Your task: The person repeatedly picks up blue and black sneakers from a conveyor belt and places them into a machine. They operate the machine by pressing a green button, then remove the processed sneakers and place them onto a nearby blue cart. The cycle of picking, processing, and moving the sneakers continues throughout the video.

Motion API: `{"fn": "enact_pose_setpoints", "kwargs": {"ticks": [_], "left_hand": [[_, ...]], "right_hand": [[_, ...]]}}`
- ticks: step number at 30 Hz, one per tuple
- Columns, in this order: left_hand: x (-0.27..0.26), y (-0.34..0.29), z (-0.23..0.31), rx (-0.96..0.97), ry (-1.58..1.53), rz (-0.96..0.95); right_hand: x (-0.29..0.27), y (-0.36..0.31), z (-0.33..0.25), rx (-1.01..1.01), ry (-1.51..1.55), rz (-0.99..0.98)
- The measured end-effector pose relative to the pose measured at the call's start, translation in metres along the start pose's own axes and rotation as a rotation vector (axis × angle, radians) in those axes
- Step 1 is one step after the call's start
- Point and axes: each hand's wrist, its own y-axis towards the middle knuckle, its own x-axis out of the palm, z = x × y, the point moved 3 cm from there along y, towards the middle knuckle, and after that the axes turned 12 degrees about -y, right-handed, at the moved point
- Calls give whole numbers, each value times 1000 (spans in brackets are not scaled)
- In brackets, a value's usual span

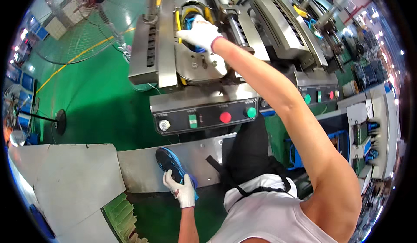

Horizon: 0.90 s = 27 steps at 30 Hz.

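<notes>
My left hand, in a white knit glove, grips a black and blue sports shoe by its near end, thumb and fingers on either side. The shoe is over the metal shelf in front of me. My right hand, gloved the same way, reaches far forward into the oval opening of a steel press machine. Its fingers curl down over something with blue parts showing on both sides of the hand. The hand hides most of that thing, so its kind cannot be made out.
Below the press is a control panel with red and green buttons. A second press stands to the right. At the far left is a large caged fan. A pale tabletop lies left of the shelf, with a green slatted strip beside it.
</notes>
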Motion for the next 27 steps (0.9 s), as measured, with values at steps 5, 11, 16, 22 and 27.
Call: {"fn": "enact_pose_setpoints", "kwargs": {"ticks": [5,11,16,22,27], "left_hand": [[3,-11,15,62,98,-212],[6,39,17,643,142,-497],[25,42,80,691,125,-490],[100,-19,197,707,-53,-632],[199,-115,306,940,-140,-965]], "right_hand": [[7,-232,73,-746,99,264],[118,-288,224,-486,-668,308],[57,-312,195,-412,-27,-47],[45,-447,251,-400,483,-447],[31,-547,301,-54,603,83]]}}
